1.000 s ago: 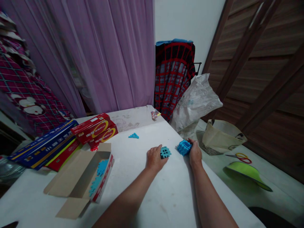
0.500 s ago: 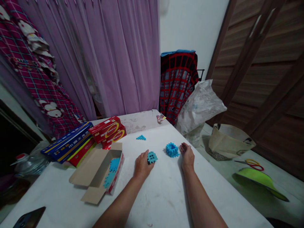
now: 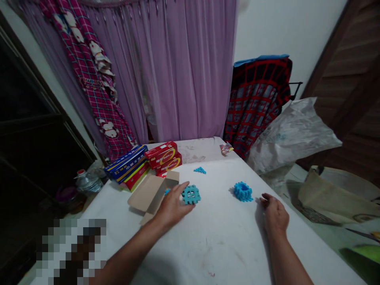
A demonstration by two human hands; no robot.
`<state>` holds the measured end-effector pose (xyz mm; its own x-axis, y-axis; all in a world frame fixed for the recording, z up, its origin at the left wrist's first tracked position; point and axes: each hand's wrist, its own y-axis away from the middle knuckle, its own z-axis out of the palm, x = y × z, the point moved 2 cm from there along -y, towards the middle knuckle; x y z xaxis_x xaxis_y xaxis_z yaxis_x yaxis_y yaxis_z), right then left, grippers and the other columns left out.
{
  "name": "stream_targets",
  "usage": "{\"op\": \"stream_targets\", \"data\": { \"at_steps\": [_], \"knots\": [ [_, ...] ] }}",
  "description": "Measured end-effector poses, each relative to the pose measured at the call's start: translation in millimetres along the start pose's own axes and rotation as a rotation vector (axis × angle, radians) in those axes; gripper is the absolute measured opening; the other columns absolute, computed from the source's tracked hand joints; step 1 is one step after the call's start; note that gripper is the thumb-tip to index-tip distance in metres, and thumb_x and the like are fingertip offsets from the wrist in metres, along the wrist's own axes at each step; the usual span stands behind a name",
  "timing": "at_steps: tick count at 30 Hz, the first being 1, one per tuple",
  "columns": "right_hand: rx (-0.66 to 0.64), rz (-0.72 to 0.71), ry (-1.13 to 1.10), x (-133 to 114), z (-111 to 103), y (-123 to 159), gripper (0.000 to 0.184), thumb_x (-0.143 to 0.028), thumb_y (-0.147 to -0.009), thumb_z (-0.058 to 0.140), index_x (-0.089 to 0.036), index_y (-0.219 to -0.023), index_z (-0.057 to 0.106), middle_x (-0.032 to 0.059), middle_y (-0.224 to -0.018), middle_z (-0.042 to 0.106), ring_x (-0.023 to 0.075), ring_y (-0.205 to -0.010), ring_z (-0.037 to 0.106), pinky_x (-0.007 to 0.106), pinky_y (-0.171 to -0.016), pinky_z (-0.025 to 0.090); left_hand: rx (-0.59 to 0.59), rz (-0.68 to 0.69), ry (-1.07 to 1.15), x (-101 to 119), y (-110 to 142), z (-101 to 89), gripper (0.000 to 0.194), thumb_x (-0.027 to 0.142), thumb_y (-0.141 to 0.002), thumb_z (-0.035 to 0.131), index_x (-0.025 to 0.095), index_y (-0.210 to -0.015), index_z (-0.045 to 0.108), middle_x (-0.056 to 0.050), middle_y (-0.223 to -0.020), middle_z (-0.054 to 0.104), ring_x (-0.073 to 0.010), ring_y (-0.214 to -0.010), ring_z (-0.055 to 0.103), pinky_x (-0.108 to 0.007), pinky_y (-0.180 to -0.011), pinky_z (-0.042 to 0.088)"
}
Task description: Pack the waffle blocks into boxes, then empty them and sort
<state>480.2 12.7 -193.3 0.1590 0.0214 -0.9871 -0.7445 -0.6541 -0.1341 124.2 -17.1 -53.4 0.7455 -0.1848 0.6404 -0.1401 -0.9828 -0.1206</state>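
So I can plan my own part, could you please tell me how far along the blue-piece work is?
A blue ring already looks joined on the table, and the left hand holds a teal latticed piece. Apparently left: the triangular blue piece lying loose beyond them, and some blue inside the open box.

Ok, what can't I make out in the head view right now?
All in the head view:
- Inside of the open box: mostly behind the left hand.
- Underside of the turquoise piece: faces away.
- Scissors and green object: cut off by the right edge.
- Lower-left patch: pixelated.
- Small wrapper's print: too small.
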Motion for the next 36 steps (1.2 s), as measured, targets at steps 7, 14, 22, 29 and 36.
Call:
{"op": "stream_targets", "data": {
  "at_steps": [7,14,22,29,36],
  "knots": [
    [-0.016,0.084,0.096,-18,1,10,0.042,-0.045,-0.082,0.045,-0.015,-0.097,0.07,0.0094,-0.08,0.07,0.0258,-0.081,0.066,0.039,-0.076,0.049,-0.004,-0.077,-0.219,-52,-16,-55.6,0.068,0.026,-0.069,0.071,0.018,-0.134,0.053,-0.008,-0.131,0.062,-0.0232,-0.117,0.059,-0.032,-0.101,0.044],
    [-0.035,0.086,0.154,-24,2,16,0.042,-0.043,-0.083,0.044,-0.015,-0.098,0.071,0.0086,-0.078,0.07,0.0251,-0.078,0.064,0.037,-0.071,0.048,0.018,-0.163,-0.518,-65,-26,-30.5,0.066,0.042,-0.073,0.067,0.021,-0.134,0.051,-0.013,-0.134,0.059,-0.0316,-0.13,0.045,-0.049,-0.109,0.028],
    [-0.055,0.049,0.224,-22,0,13,0.044,-0.045,-0.085,0.042,-0.016,-0.098,0.072,0.0095,-0.079,0.071,0.0257,-0.076,0.064,0.039,-0.071,0.048,-0.014,-0.073,-0.553,-68,-15,-45.5,0.048,0.025,-0.082,0.055,0.026,-0.13,0.054,-0.007,-0.139,0.055,-0.0259,-0.133,0.043,-0.047,-0.111,0.025],
    [-0.07,0.036,0.2,-13,1,9,0.044,-0.046,-0.085,0.043,-0.016,-0.097,0.072,0.0088,-0.076,0.071,0.0236,-0.07,0.063,0.037,-0.068,0.048,-0.031,0.035,-0.64,-62,-15,-56.9,0.023,0.028,-0.079,0.064,0.03,-0.099,0.073,-0.003,-0.133,0.06,-0.0294,-0.133,0.041,-0.051,-0.112,0.02],
    [-0.071,0.034,0.23,-21,-2,13,0.044,-0.045,-0.085,0.043,-0.015,-0.096,0.073,0.0092,-0.076,0.072,0.0229,-0.068,0.062,0.037,-0.069,0.047,-0.157,0.029,-0.819,-52,-14,-38.3,0.027,0.041,-0.076,0.07,0.019,-0.091,0.075,-0.015,-0.14,0.052,-0.0372,-0.139,0.032,-0.059,-0.113,0.015]
  ]
}}
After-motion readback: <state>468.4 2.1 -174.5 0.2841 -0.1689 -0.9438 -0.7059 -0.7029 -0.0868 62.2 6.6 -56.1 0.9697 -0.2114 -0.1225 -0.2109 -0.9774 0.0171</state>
